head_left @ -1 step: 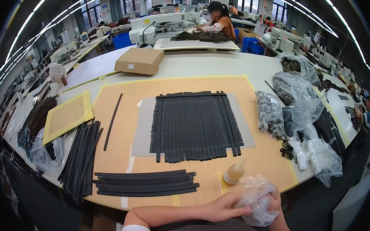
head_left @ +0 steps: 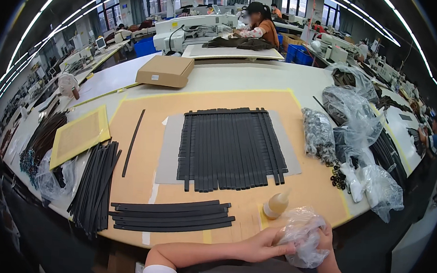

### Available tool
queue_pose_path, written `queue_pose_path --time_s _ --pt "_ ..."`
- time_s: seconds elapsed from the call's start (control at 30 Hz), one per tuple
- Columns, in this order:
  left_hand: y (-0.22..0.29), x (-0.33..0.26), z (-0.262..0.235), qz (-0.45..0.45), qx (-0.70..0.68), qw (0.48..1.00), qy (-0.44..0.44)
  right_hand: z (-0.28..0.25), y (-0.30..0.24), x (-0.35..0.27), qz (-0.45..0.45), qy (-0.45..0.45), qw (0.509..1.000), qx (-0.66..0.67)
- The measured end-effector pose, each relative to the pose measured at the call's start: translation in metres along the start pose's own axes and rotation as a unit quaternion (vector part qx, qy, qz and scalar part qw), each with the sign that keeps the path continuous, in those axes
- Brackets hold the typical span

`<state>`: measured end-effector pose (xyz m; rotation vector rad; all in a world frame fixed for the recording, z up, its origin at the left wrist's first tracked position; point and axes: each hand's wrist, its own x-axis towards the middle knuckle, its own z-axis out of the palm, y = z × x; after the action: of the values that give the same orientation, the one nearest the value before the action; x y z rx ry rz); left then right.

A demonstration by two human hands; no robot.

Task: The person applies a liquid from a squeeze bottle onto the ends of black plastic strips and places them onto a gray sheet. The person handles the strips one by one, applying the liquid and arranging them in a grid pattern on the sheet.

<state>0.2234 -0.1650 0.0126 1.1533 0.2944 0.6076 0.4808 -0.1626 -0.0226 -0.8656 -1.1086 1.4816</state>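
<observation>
At the table's near edge, my left hand (head_left: 268, 244) and my right hand (head_left: 325, 237) are closed on a crumpled clear plastic bag (head_left: 303, 237). What the bag contains, if anything, I cannot make out. Just beyond it stands a squeeze bottle (head_left: 276, 204) with pale yellowish contents. Black strips (head_left: 228, 147) lie side by side on a grey board (head_left: 170, 153) in the middle, with a few laid across them. Several more black strips (head_left: 173, 215) form a small row to the left of my hands.
A bundle of black strips (head_left: 94, 189) and a yellow-edged panel (head_left: 81, 137) lie at left, near a single strip (head_left: 133, 144). A cardboard box (head_left: 165, 71) sits at the back. Bags of small parts (head_left: 318, 135) and plastic wrap (head_left: 352, 114) crowd the right. A person (head_left: 261, 26) works beyond the table.
</observation>
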Motion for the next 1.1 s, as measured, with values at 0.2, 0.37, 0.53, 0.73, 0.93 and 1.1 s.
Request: queue_pose_path --time_s 0.2,0.37,0.53,0.73,0.93,1.1 --pt "0.006 -0.001 0.004 0.109 -0.048 0.992 0.04 0.023 -0.023 0.0 0.065 0.015 0.981 0.185" --pt "-0.002 -0.002 -0.021 0.049 -0.034 0.998 -0.019 0.018 -0.022 -0.001 0.075 -0.093 0.98 0.161" --pt "0.008 -0.004 -0.011 0.082 0.076 0.993 0.036 0.03 -0.046 0.007 0.121 -0.249 0.961 -0.014" --pt "0.01 -0.001 -0.008 0.071 0.045 0.996 0.038 0.007 -0.019 -0.005 0.044 -0.059 0.997 0.019" --pt "0.029 0.002 -0.004 -0.017 0.211 0.977 -0.023 0.014 -0.016 -0.007 0.019 0.021 0.998 0.05" --pt "0.019 -0.001 -0.008 0.038 0.262 0.963 0.051 0.025 -0.028 -0.001 0.077 0.007 0.989 0.124"
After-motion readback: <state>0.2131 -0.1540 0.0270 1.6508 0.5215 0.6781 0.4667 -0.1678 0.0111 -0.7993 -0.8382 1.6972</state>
